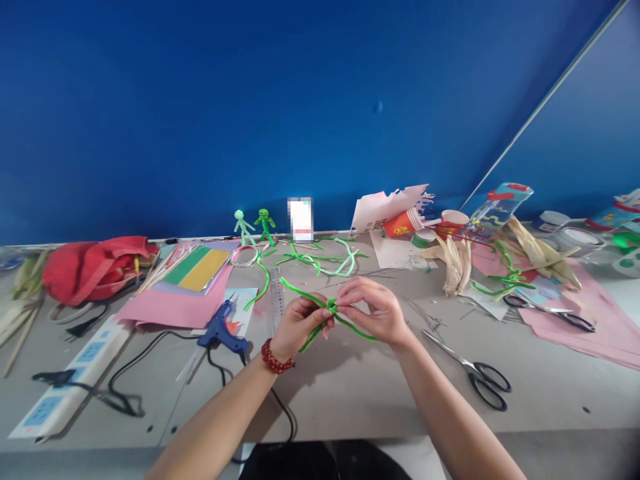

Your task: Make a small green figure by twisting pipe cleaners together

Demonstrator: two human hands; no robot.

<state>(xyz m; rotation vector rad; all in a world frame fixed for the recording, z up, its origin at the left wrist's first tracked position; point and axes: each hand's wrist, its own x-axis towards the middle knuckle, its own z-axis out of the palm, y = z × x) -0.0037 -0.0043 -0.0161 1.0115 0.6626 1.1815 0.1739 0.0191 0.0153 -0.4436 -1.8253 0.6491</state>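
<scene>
Green pipe cleaners (300, 291) are twisted together into a small knot between my two hands, above the middle of the table. My left hand (303, 323) pinches the knot from the left, a red beaded bracelet (277, 358) on its wrist. From the right, the fingertips of my right hand (373, 310) close on the same knot. Loose green ends stick out to the upper left, lower left and lower right. Behind the hands, more green pipe cleaners (345, 257) lie on the table. Two small green pipe-cleaner figures (265, 225) stand against the wall.
Black-handled scissors (485, 380) lie right of my right arm. A blue glue gun (223, 331) and its cord lie left, near a white power strip (75, 377). Further off are a ruler (277, 300), pink paper (170, 303), a red bag (95, 270) and paper cups (403, 223).
</scene>
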